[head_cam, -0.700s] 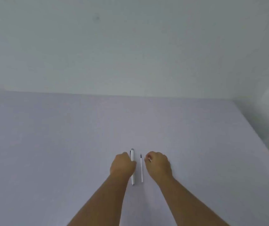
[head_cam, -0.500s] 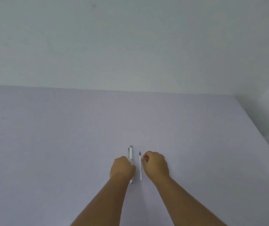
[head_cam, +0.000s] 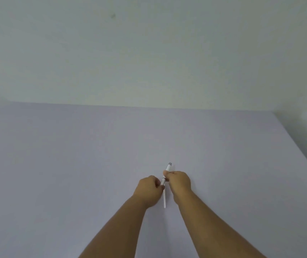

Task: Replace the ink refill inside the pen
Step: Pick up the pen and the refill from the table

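I hold a white pen (head_cam: 168, 168) between both hands just above the pale table (head_cam: 74, 164); its grey end points away and slightly right. My left hand (head_cam: 148, 191) pinches the pen's near end. My right hand (head_cam: 180, 183) grips its middle, where a dark band shows. A thin white ink refill (head_cam: 165, 200) lies on the table between my wrists, pointing straight away from me. The near tip of the pen is hidden by my left fingers.
The table's far edge meets a plain wall (head_cam: 149, 53). Its right edge (head_cam: 298, 146) slants toward me, with a dark gap beyond it at the far right.
The pen lay on the table beside the refill, with my left hand on it. Now both hands have it lifted and tilted; the refill stays on the table.
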`<state>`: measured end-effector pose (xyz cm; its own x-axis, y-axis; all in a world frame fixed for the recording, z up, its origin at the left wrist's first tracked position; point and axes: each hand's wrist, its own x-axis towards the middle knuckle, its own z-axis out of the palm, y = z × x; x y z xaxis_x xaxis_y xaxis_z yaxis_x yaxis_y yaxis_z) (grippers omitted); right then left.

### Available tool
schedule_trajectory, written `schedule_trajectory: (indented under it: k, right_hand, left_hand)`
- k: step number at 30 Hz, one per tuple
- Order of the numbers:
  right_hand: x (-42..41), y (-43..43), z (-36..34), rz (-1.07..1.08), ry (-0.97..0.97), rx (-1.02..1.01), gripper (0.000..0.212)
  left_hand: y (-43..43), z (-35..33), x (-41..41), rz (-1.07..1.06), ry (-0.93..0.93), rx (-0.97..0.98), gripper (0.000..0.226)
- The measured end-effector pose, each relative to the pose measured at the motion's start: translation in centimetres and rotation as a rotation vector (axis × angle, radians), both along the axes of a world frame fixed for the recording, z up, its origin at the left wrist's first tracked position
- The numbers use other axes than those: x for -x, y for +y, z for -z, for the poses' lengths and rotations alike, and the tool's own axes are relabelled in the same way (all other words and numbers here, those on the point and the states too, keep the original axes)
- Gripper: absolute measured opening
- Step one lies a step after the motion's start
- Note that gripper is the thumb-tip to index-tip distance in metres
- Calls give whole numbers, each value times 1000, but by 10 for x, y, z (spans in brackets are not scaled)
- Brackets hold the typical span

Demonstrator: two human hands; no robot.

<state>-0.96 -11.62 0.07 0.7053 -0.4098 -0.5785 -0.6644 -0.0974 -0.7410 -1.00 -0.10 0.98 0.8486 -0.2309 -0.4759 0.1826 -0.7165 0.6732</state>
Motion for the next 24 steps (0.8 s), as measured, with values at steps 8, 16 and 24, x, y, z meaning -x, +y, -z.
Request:
schedule_trajectory:
  k: [8, 16, 24]
  right_hand:
    - [8, -25, 8, -368, 120, 548, 33]
    - [19, -22, 19, -384, 138, 613, 36]
    - [13, -14, -4, -123, -62, 224, 56]
  left_hand:
    - [13, 10, 2, -27, 24, -14, 16]
    - [17, 11, 1, -77, -64, -53, 25]
    - [19, 1, 2, 46, -198, -172, 22]
